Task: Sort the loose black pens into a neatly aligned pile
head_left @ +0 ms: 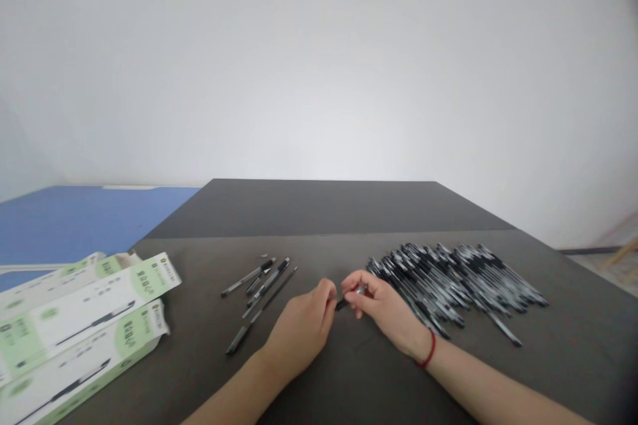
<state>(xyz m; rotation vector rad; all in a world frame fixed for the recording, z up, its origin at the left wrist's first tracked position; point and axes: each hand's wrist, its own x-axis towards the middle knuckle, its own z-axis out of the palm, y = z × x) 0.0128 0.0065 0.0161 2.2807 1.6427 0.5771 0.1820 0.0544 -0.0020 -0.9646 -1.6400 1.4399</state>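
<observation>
Near the middle of the dark table [319, 212], my left hand [304, 329] has its fingers closed near the end of a small dark pen part [341, 304]. My right hand [381, 305], with a red cord at the wrist, pinches the same piece from the other side. The fingers cover most of it. Left of my hands lie several loose pens [248, 277] and a thin refill [274, 295]. A large pile of clear pens with black caps [438, 282] lies just right of my right hand.
White and green pen boxes [90, 309] are stacked at the left edge of the table. A blue surface [100, 222] shows beyond them at the left. A pale wall stands behind the table, and part of a wooden item [623, 251] appears at the far right.
</observation>
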